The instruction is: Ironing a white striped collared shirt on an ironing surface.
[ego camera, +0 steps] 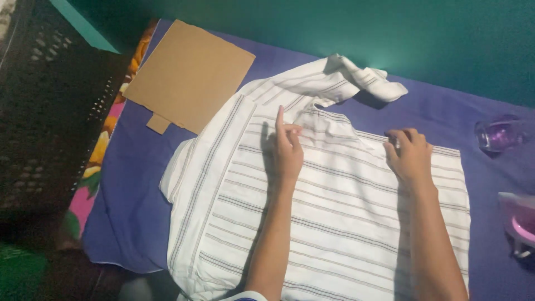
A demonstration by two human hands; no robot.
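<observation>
A white shirt point(334, 217) with thin dark stripes lies spread flat on a purple cloth point(134, 212). My left hand point(287, 150) rests on the shirt near its collar, index finger pointing up and the other fingers curled on the fabric. My right hand point(409, 153) sits on the shirt's upper right part, fingers curled and pinching the cloth at its top edge. One sleeve point(356, 78) is folded and bunched beyond the collar.
A brown cardboard sheet point(189, 72) lies at the upper left, partly under the shirt. A clear purple cup point(499, 134) stands at the right, and a pink and white iron point(521, 220) sits at the right edge. A dark perforated crate point(44, 100) stands left, beside floral fabric point(97, 161).
</observation>
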